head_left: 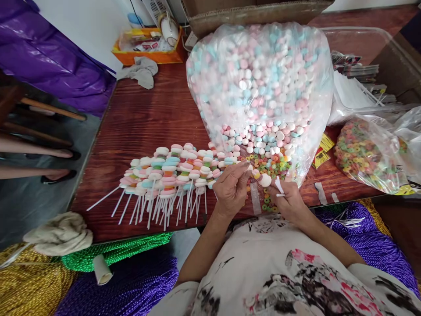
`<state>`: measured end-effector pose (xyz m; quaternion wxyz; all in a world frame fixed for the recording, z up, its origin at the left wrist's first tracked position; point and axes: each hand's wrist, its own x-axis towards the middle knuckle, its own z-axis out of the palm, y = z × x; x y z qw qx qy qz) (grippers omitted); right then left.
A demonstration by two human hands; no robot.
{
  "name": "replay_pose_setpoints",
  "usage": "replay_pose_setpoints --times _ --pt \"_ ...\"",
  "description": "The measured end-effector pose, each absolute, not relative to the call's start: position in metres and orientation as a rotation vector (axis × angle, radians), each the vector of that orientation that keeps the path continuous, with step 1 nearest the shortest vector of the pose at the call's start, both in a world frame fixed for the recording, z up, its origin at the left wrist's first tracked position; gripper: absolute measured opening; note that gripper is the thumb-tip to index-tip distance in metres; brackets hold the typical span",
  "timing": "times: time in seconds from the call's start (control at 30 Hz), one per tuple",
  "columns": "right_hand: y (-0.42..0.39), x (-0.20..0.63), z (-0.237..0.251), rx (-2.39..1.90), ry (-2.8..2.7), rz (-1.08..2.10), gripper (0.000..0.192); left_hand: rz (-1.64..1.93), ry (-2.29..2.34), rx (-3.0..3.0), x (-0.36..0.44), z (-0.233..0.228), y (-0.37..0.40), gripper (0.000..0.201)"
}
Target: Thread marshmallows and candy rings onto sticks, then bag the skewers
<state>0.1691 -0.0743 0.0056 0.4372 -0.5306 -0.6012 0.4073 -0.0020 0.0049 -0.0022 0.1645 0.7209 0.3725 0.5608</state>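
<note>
L hand (pixel 232 186) fingers curled, pinching small round pastel candy (pixel 255 173); R hand (pixel 289 202) closed on thin white plastic stick (pixel 279 186) w/ white marshmallow disc (pixel 265 180), beside big clear candy bag (pixel 259 87).

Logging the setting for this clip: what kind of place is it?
Probably a home or small workshop where candy is assembled by hand: a large clear bag of pastel candies, a row of finished candy sticks on a wooden table, and a bag of ring candies.
</note>
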Motion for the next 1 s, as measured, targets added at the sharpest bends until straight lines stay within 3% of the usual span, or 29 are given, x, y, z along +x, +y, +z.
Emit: replay_pose_setpoints --times 0.33,0.5,0.77,0.87,1.0 --pt "-0.049 0.157 0.009 -1.279 -1.347 1.022 0.031 1.623 0.962 1.645 0.011 0.022 0.024 0.040" --pt "-0.051 0.172 0.021 -1.296 -1.465 0.883 0.027 1.410 0.910 1.779 0.004 0.031 0.034 0.026" --pt "-0.061 0.169 0.015 -1.207 -1.312 0.979 0.035 1.504 0.814 2.227 0.027 0.019 0.005 0.032" --pt "-0.062 0.175 0.013 -1.192 -1.274 0.946 0.031 1.409 0.775 2.143 0.031 0.013 -0.002 0.031" --pt "-0.067 0.207 0.004 -1.302 -1.291 0.849 0.030 1.143 0.805 1.978 0.019 -0.004 -0.013 0.044"
